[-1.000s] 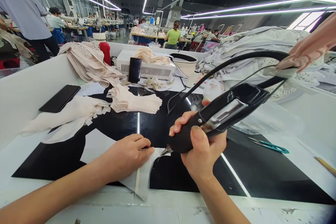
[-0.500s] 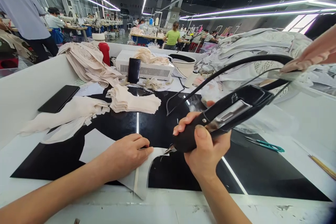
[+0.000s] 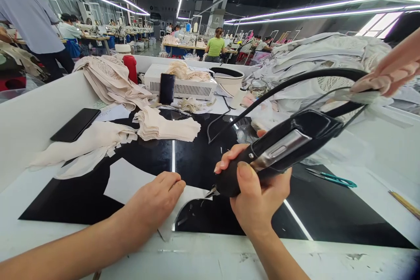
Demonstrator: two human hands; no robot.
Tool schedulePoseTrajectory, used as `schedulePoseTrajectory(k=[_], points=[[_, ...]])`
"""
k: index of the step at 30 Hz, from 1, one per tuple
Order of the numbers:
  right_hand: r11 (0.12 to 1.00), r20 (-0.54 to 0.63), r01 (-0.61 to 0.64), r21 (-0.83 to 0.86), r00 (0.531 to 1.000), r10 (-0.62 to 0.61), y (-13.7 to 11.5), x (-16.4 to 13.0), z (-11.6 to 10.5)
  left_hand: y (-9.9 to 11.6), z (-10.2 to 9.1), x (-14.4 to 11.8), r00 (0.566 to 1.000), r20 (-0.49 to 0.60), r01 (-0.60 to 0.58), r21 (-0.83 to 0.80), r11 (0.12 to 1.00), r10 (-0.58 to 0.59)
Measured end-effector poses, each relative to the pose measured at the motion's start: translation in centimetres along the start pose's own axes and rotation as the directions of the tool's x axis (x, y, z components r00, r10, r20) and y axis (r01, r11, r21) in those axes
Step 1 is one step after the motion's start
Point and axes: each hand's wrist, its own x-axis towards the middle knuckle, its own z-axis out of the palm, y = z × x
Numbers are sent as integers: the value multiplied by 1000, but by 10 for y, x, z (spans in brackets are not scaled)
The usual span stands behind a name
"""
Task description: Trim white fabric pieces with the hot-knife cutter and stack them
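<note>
My right hand (image 3: 259,192) is wrapped around a black corded hand tool (image 3: 282,146) with a silver plate on its side. Its pointed metal tip (image 3: 212,192) slants down to the left and meets the right end of a pale fabric piece (image 3: 129,179). Fingers curled and pressed together, my left hand (image 3: 157,203) bears down on that fabric, left of the tip; its fingertips are partly hidden. The fabric lies on a glossy black sheet (image 3: 213,218), its near corner reaching the sheet's front edge.
Another person's hand (image 3: 387,72) is at the tool's cable, upper right. Teal-handled snips (image 3: 331,177) lie to the right. A stack of beige fabric pieces (image 3: 167,127), a black phone (image 3: 75,124) and a white vented box (image 3: 183,89) stand further back. Heaped fabric (image 3: 321,57) rises behind right.
My left hand has shifted slightly left along the fabric. The fabric's near part has moved left, baring more black sheet below the tip. The tool has barely moved.
</note>
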Motion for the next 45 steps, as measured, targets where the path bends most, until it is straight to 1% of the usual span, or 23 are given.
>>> schedulePoseTrajectory(k=[4, 7, 12, 15, 18, 20, 23, 26, 31, 34, 37, 41, 45], points=[[1000, -17, -10, 6, 1000, 10, -6, -6, 0, 2, -1, 1, 987, 151, 69, -59, 996, -59], [1000, -12, -22, 14, 1000, 22, -9, -10, 0, 2, -2, 1, 979, 194, 82, -77, 994, -66], [999, -7, -23, 31, 1000, 24, -13, -13, 2, 0, -8, 4, 962, 271, 72, -97, 993, -43], [998, -6, -29, 61, 1000, 29, -14, -16, 3, 0, -9, 4, 955, 294, 70, -75, 995, -45], [997, -12, -41, 65, 999, 42, -15, -18, 5, 0, -3, 2, 963, 267, 37, 2, 999, -36], [997, -15, -45, 60, 999, 46, -15, -20, 6, 2, 3, -1, 974, 227, 12, 60, 998, -25], [997, -14, -46, 66, 999, 47, -16, -22, 6, 9, 11, -4, 992, 128, -5, 135, 991, -12], [996, -9, -54, 69, 998, 54, -16, -24, 5, 21, 14, -6, 1000, 21, -11, 178, 984, 8], [997, -12, -53, 62, 998, 54, -17, -21, 7, 34, 20, -10, 997, -72, 13, 211, 977, 2], [997, -20, -52, 62, 998, 54, -16, -14, 9, 36, 27, -12, 995, -98, 18, 242, 970, 6], [997, -35, -39, 67, 999, 41, -12, -5, 13, 36, 31, -14, 995, -101, 11, 250, 968, 15], [997, -22, -21, 72, 1000, 23, -3, 3, 20, 36, 32, -13, 992, -122, 14, 235, 972, 15], [996, 8, -39, 79, 999, 39, 6, 2, 25, 36, 31, -13, 991, -131, 14, 223, 975, 16]])
